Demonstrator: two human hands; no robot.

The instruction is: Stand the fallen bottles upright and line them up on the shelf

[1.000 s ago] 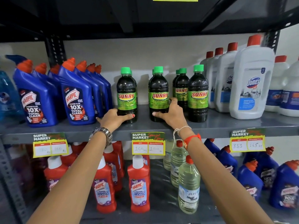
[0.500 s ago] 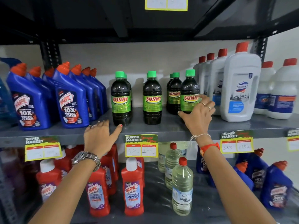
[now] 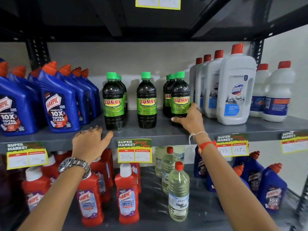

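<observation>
Left hand lies flat and spread on the grey shelf edge, holding nothing. Right hand wraps around the right Sunny bottle. All the Sunny bottles stand straight up, green caps on top, full of dark liquid.

The dark bottles with green caps read "SUNNY" on green labels. The blue bottles carry "HARPIC", "10X TOTAL CLEAN". The big white bottle says "Domex". On the lower shelf, the red bottles read "HARPIC BATHROOM CLEANER 10X", and the clear bottle shows "pure". The middle price tag reads "SUPER MARKET", "MRP", "Discounted Price", with "160" and "100" handwritten. The right tag shows "SUPER MARKET", "333" and "165".
</observation>
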